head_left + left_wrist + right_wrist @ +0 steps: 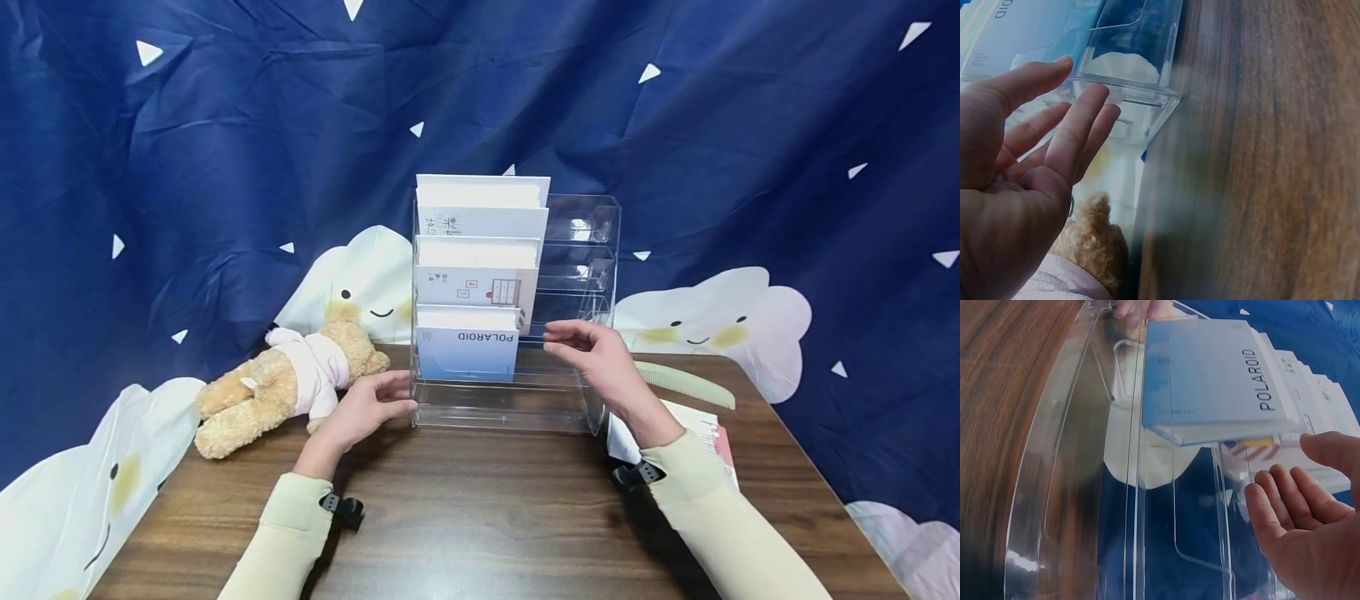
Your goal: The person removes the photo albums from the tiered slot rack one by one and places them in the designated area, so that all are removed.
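A clear acrylic rack with stepped tiers stands on the table. Its left half bears several books: a blue one lettered POLAROID in a low tier, a white book with a small cabinet drawing behind it, and another white book at the top. My left hand is at the rack's lower left side, fingers fairly straight by its edge; whether they touch it is hard to tell. To the right of the POLAROID book, my right hand hovers before the tiers, fingers loosely bent and holding nothing.
A teddy bear in a pale top lies left of the rack. On the right are a pale green comb and some printed papers or booklets, partly behind my right forearm. A dark blue curtain hangs behind the table.
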### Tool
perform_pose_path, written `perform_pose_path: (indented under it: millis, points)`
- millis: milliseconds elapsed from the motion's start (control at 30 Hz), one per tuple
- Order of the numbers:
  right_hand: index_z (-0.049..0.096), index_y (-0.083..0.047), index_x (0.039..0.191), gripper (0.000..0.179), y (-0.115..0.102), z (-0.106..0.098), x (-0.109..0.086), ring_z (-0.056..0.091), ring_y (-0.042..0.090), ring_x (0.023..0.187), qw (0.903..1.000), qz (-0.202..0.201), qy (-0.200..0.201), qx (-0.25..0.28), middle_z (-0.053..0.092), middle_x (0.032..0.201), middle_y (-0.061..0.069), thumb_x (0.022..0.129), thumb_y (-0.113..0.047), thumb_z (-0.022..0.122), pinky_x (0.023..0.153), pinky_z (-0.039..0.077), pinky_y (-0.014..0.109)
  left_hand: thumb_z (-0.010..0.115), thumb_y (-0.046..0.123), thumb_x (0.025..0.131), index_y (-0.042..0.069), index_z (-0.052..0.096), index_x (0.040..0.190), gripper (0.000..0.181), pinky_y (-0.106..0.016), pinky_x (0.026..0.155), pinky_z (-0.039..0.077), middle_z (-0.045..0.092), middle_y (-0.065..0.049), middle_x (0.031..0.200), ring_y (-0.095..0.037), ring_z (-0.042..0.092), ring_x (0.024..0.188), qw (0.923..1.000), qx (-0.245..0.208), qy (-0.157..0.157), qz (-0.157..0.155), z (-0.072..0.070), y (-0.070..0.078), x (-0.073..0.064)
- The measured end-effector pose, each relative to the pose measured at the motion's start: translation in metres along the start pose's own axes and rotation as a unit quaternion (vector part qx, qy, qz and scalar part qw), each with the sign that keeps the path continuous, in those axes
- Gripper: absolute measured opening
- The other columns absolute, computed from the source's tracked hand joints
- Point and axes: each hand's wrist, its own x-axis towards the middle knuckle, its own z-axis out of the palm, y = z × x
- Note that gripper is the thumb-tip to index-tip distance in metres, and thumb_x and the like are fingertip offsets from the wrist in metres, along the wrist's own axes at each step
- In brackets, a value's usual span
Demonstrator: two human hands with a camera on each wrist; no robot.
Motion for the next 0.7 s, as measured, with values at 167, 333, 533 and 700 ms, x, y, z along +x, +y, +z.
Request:
perform_pose_path:
  millis: [167, 333, 533, 700]
  points:
    - [0.071, 0.006, 0.142, 0.041, -0.001, 0.011, 0.006, 0.073, -0.004, 0.102, 0.9998, -0.001, -0.004, 0.017, 0.076, 0.136, 0.031, 0.104, -0.009, 0.080, 0.091, 0.059, 0.011, 0.084, 0.013, 0.101, -0.002, 0.063, 0.155, 0.060, -0.036, 0.106, 0.066, 0.071, -0.025, 0.150, -0.040, 0.074, 0.133, 1.0000, -0.005, 0.005, -0.003, -0.002, 0.001, 0.001]
    - [0.071, 0.006, 0.141, 0.041, 0.000, 0.018, 0.010, 0.072, -0.004, 0.104, 0.9998, 0.000, 0.002, 0.017, 0.077, 0.135, 0.030, 0.103, -0.008, 0.080, 0.091, 0.059, 0.010, 0.083, 0.015, 0.102, -0.003, 0.061, 0.156, 0.061, -0.034, 0.106, 0.066, 0.070, -0.025, 0.151, -0.039, 0.074, 0.133, 1.0000, -0.005, 0.000, -0.002, -0.001, 0.000, 0.000]
    - [0.073, 0.004, 0.140, 0.039, -0.002, 0.026, 0.015, 0.072, -0.002, 0.101, 0.9998, -0.016, 0.003, 0.014, 0.077, 0.135, 0.030, 0.103, -0.006, 0.080, 0.090, 0.059, 0.011, 0.084, 0.013, 0.102, -0.002, 0.062, 0.156, 0.061, -0.035, 0.106, 0.066, 0.070, -0.025, 0.151, -0.039, 0.074, 0.133, 0.9999, -0.008, 0.006, -0.009, -0.002, 0.000, -0.002]
    - [0.075, 0.001, 0.138, 0.039, -0.005, 0.030, 0.016, 0.074, 0.009, 0.108, 0.9997, -0.021, 0.011, 0.008, 0.078, 0.135, 0.026, 0.102, -0.008, 0.082, 0.090, 0.059, 0.011, 0.083, 0.012, 0.102, -0.004, 0.061, 0.156, 0.060, -0.034, 0.106, 0.066, 0.069, -0.028, 0.152, -0.041, 0.074, 0.134, 0.9999, -0.013, 0.003, -0.005, 0.000, 0.001, -0.002]
